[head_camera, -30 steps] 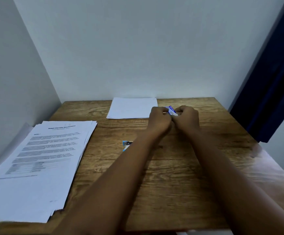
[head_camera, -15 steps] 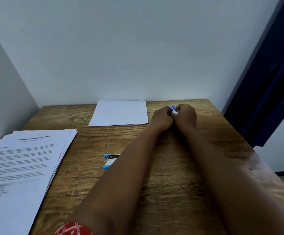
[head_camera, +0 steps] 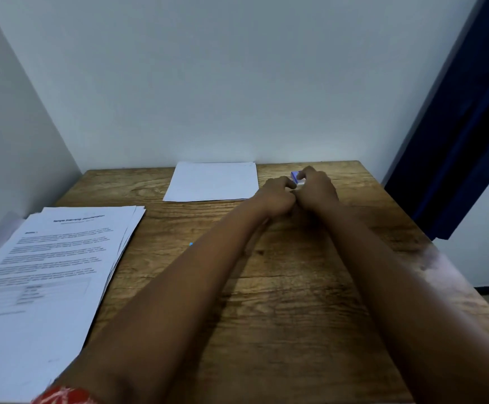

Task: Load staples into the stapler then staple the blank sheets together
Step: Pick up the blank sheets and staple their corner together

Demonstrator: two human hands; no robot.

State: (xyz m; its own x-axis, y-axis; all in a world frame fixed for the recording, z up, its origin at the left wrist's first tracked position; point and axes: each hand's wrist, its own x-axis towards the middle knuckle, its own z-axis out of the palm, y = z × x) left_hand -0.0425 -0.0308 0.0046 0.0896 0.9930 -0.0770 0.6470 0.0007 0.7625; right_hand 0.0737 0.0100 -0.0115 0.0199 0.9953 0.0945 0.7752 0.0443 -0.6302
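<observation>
Both my hands meet at the far right of the wooden table [head_camera: 295, 287]. My left hand [head_camera: 277, 196] and my right hand [head_camera: 316, 189] pinch a small blue and white staple box [head_camera: 296, 177] between their fingertips. The blank sheets [head_camera: 212, 180] lie flat against the back wall, just left of my hands. The blue stapler [head_camera: 191, 244] is almost wholly hidden under my left forearm; only a blue tip shows.
A thick stack of printed pages [head_camera: 42, 272] covers the table's left side. White walls close the back and left. A dark blue curtain [head_camera: 465, 126] hangs beyond the right edge.
The view has shifted, so the stapler is now nearly hidden by my left forearm. Both hands stay on the staple box, with the right fingers reaching further over it.
</observation>
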